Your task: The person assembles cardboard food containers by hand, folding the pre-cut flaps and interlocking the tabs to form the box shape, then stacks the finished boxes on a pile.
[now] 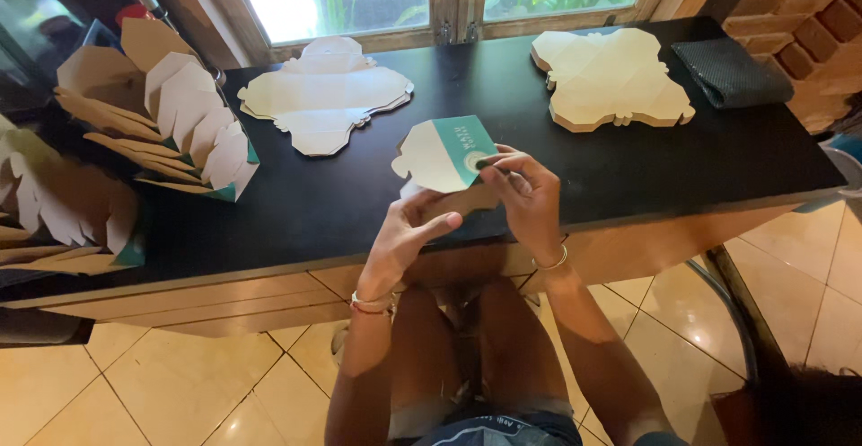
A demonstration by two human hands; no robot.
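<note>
Both forearms reach forward, left hand point(406, 235) and right hand point(528, 196) close together, fingers curled in a grip

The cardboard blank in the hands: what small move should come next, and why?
Probably press the raised flap down along its crease. The cardboard blank is only partly folded: its teal-edged flap stands up, pinched by the right hand, while the left hand steadies the lower part. Folded boxes already stand nested at the left.

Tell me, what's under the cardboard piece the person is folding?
Under the cardboard piece shows the black table and both hands, left hand and right hand. The table right beneath it is hidden.
</note>
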